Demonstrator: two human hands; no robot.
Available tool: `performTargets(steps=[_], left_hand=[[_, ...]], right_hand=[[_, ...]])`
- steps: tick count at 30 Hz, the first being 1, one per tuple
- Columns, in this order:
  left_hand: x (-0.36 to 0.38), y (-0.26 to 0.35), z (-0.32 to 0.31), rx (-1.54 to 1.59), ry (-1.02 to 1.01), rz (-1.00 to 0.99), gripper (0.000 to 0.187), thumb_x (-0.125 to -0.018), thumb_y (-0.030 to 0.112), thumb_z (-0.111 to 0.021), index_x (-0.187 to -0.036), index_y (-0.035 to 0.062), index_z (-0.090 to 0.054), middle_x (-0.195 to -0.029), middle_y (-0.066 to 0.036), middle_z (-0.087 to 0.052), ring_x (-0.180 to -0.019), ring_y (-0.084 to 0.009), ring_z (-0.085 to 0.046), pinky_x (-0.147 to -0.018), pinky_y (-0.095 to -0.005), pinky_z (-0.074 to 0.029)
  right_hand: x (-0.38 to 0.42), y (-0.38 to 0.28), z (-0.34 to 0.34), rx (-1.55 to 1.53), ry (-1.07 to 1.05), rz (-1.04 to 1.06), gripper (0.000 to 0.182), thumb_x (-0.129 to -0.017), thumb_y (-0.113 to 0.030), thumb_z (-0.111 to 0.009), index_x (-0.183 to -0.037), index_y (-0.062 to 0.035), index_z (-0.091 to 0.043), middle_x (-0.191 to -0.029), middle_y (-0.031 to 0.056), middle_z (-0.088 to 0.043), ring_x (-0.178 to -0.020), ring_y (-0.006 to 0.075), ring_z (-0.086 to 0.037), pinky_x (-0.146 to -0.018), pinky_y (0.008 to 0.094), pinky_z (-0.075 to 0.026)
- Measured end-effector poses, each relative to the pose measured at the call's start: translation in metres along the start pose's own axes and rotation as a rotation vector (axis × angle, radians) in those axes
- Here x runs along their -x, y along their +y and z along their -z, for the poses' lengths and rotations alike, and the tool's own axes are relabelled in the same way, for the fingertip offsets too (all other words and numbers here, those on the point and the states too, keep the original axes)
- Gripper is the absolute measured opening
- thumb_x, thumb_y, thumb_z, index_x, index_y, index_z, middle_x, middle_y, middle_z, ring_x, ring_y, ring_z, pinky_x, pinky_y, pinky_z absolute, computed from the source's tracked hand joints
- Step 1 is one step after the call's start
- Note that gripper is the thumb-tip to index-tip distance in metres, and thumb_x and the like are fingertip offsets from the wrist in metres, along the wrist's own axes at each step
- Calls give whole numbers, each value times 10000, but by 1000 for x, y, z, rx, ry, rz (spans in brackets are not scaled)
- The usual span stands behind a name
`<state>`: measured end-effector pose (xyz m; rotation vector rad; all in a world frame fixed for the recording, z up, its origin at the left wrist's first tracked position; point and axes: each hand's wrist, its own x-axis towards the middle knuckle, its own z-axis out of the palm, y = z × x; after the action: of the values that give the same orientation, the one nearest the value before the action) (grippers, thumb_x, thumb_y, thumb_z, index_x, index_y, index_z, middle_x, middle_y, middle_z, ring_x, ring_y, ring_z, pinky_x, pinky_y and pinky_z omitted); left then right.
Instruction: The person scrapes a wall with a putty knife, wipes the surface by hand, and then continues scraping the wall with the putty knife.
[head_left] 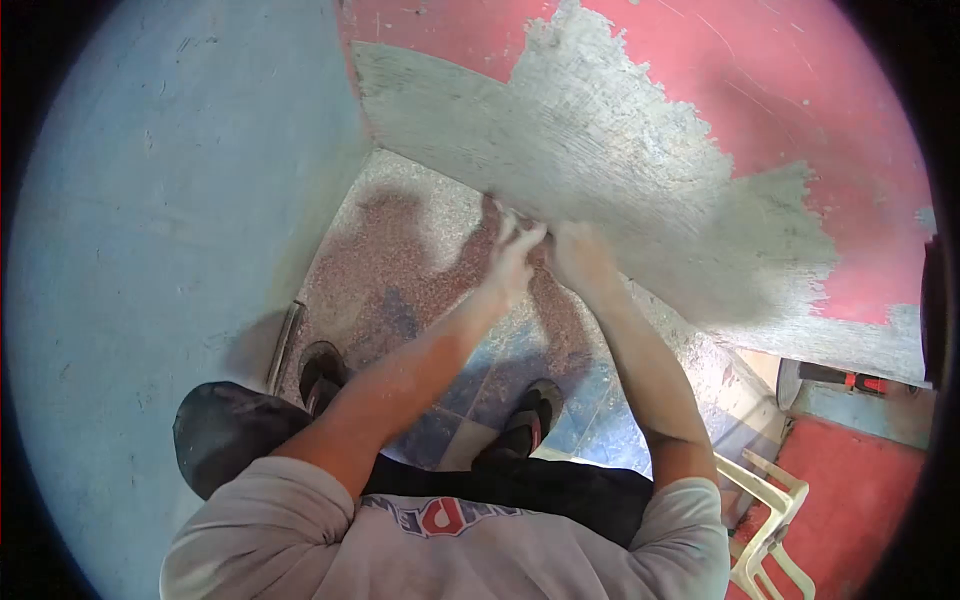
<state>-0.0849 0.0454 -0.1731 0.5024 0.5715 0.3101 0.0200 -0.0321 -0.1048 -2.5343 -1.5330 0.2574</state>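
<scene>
My left hand (515,255) and right hand (580,258) meet near the middle of the view, pressed against the grey plaster (600,170) on the red wall (800,90), which spreads from 11 toward 3 o'clock. Both are blurred; I cannot tell what either grip holds. My shoes (525,420) stand on the speckled floor (400,260) at 6 o'clock, a white chair (765,520) at 4.

**Hands blurred, tool not to be told**

The left hand (515,255) and the right hand (580,255) are blurred where they meet at the wall (600,150). What is gripped between them cannot be told. The plastic chair (765,530) is cut off by the picture's edge. The red tool (850,380) is partly hidden.
</scene>
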Motion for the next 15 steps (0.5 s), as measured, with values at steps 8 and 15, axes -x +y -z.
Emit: performTargets(steps=[8, 15], left_hand=[[12, -3, -22, 10, -1, 64, 863, -1007, 252, -603, -1672, 323, -59, -1713, -18, -203, -1588, -244, -112, -1229, -596, 3], [7, -30, -9, -9, -133, -74, 844, -990, 157, -641, -1656, 319, -149, -1631, -21, -344, -1512, -223, -297, -1232, -484, -195]], right_hand=[[8, 1, 29, -73, 6, 45, 322, -941, -127, -588, -1242, -117, -702, -910, 210, -741, -831, 396, -732, -709, 506, -587], [31, 19, 10, -69, -25, -71, 373, -895, -159, -675, -1266, -130, -694, -957, 219, -743, -859, 410, -731, -723, 501, -597]])
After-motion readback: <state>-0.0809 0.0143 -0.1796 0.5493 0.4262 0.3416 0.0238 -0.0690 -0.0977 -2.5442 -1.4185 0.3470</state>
